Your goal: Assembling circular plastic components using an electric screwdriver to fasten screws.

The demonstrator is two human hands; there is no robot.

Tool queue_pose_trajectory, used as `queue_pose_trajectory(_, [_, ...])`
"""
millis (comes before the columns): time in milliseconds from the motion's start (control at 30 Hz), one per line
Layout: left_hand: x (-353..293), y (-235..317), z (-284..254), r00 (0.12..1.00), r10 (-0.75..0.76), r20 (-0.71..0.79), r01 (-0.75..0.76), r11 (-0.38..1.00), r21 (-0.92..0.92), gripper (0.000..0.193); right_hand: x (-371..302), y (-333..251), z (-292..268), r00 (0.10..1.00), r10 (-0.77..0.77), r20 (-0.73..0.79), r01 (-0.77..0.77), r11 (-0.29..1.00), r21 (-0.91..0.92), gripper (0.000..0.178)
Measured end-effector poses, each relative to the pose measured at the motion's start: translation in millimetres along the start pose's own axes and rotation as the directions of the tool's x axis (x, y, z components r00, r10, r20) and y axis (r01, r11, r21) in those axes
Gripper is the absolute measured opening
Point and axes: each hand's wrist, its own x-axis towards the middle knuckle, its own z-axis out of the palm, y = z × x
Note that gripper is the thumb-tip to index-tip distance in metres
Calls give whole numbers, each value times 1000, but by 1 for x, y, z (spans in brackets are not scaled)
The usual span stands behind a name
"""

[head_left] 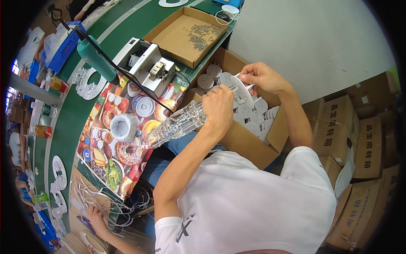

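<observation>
Over brown carton [249,142]: L hand [218,106] fingers clenched on clear crystal piece [177,124], R hand [263,76] pinching white disc [242,91].

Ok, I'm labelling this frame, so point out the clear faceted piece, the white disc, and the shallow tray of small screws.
clear faceted piece [175,125], head view, middle of its body.
white disc [242,89], head view, its flat face.
shallow tray [175,40], head view, bare cardboard floor.

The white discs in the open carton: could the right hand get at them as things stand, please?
Probably yes. The right hand hovers right above the open carton, whose discs lie uncovered. However, it already holds a white disc, so its grip is not free.
</observation>
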Motion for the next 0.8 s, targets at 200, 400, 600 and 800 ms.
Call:
queue_pose_trajectory(200, [-2, -2, -3, 1000, 11, 21, -11, 1000, 23, 12, 3, 2, 1, 1000, -1, 2, 1, 999, 36, 20])
queue_pose_trajectory(400, [-2, -3, -3, 1000, -6, 21, 5, 1000, 12, 11, 7, 1, 3, 999, -4, 39, 5, 1000, -17, 18])
queue_pose_trajectory(600, [-1, -6, 0, 999, -12, 41, 12, 1000, 8, 11, 11, -1, 7, 998, -8, 56, 11, 999, -53, 21])
queue_pose_trajectory(800, [-1, -7, -1, 998, -25, 62, 23, 999, 29, 9, 20, 4, 7, 999, 33, 20, -33, 999, -15, 20])
